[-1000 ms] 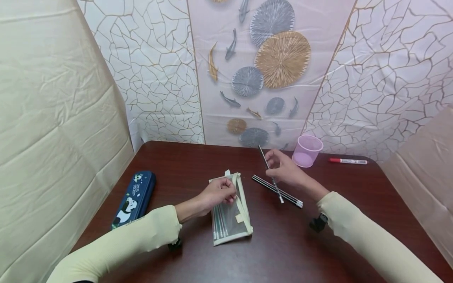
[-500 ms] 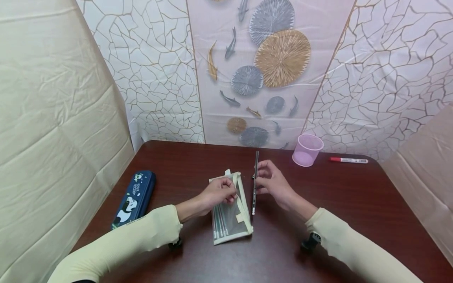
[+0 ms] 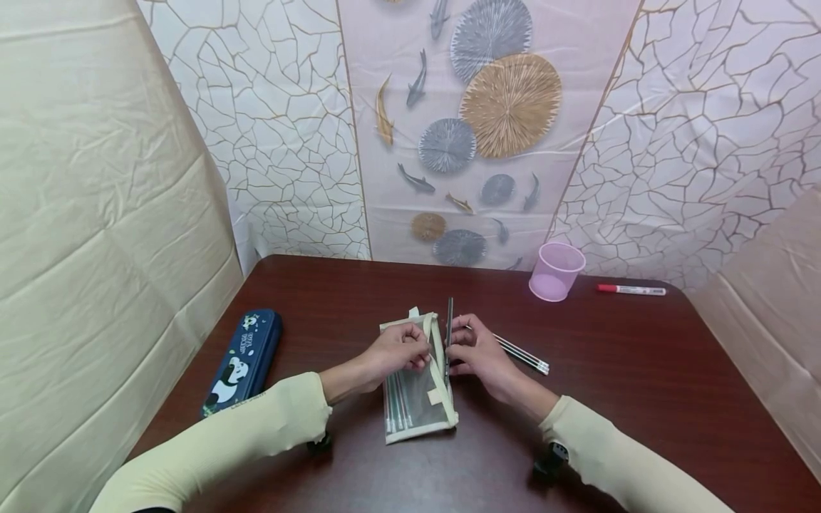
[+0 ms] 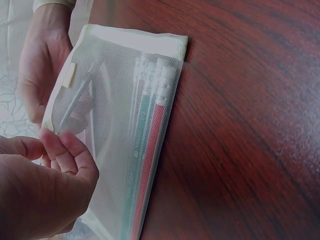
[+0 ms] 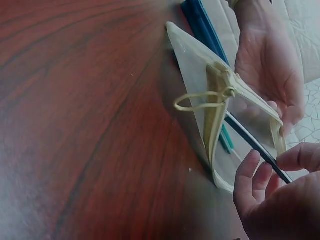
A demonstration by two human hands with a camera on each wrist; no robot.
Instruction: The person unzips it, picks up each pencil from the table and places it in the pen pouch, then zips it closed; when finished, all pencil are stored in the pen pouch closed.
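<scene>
A see-through mesh pencil pouch [image 3: 417, 406] with cream edging lies on the table, its zip side spread apart. My left hand [image 3: 400, 348] pinches the edge of that opening between thumb and fingers. Inside the mesh are several pencils, among them a red pencil [image 4: 150, 150] and a green pencil [image 4: 141, 120]. My right hand [image 3: 477, 354] holds a dark striped pencil [image 5: 252, 140] between thumb and fingertips. In the right wrist view, its eraser end reaches into the pouch mouth. Beyond the right hand, a few dark striped pencils [image 3: 522, 356] lie on the table, partly hidden by it.
A blue panda pencil case [image 3: 242, 363] rests at the left of the table. Toward the back right stand a pink mesh cup [image 3: 556, 273] and a red-capped marker [image 3: 631, 290]. A cord loop [image 5: 197, 101] hangs from the pouch's zip end.
My right hand has carried the pencil leftward from above the loose pencils, turning it upright in view and lowering its eraser end into the pouch opening. The left hand has stayed put.
</scene>
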